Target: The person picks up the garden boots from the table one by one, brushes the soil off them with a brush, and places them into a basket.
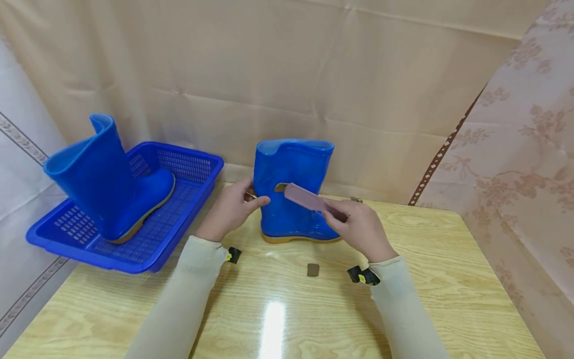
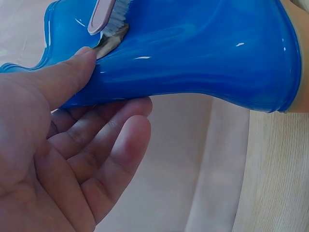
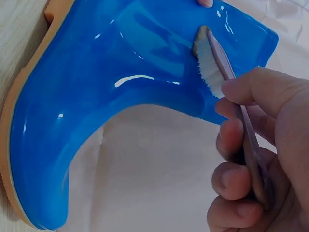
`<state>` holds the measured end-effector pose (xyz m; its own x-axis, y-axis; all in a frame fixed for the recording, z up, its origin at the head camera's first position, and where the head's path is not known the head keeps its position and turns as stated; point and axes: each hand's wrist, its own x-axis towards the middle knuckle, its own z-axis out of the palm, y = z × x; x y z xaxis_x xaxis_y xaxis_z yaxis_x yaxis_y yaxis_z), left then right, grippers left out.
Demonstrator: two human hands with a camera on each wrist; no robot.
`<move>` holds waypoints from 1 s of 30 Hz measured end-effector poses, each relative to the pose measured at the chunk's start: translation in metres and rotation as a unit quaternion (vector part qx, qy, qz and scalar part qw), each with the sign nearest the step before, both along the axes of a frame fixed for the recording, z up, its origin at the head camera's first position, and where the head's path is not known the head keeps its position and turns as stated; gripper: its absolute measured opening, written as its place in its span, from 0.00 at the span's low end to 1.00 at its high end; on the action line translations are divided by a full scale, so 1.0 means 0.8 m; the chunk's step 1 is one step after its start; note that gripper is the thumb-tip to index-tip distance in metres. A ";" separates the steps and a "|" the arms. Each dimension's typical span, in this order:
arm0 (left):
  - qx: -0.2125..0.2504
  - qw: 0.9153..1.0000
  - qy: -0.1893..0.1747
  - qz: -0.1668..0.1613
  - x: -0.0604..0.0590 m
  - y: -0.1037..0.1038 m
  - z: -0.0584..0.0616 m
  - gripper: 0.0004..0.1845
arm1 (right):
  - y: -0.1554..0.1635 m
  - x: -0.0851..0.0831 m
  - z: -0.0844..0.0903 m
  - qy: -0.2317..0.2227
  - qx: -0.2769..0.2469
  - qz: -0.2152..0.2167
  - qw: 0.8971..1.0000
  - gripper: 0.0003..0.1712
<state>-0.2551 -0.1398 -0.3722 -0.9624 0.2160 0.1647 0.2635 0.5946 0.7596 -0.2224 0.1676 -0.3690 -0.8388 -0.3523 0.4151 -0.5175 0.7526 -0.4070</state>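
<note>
A blue rain boot point(image 1: 291, 214) with a tan sole stands upright on the table, toe to the right. My left hand point(image 1: 233, 207) holds the back edge of its shaft, thumb on the near side and fingers behind, as the left wrist view shows. My right hand point(image 1: 358, 224) grips a pinkish scrub brush point(image 1: 305, 197) by its handle. In the right wrist view its white bristles point(image 3: 210, 67) meet a brown, mud-like patch point(image 3: 200, 38) on the shaft. The head view shows that patch partly hidden by the brush.
At the left, a blue plastic basket point(image 1: 193, 219) holds a second blue rain boot point(image 1: 103, 184). A small brown square piece point(image 1: 313, 269) lies on the wood-grain table point(image 1: 430, 279) in front of the boot. Beige cloth point(image 1: 278, 65) hangs behind the table.
</note>
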 end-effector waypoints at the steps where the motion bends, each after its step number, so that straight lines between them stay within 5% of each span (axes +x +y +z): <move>1: 0.000 1.000 0.000 0.001 0.000 0.000 0.000 0.24 | 0.001 0.000 0.000 -0.004 0.004 0.000 1.000 0.17; 16: -0.018 1.000 0.002 -0.008 0.002 0.000 0.000 0.19 | 0.000 0.002 0.003 0.064 -0.051 0.005 0.997 0.22; 30: -0.048 0.996 -0.006 -0.073 0.004 -0.003 0.001 0.27 | -0.006 0.000 -0.005 0.103 -0.019 0.002 0.994 0.25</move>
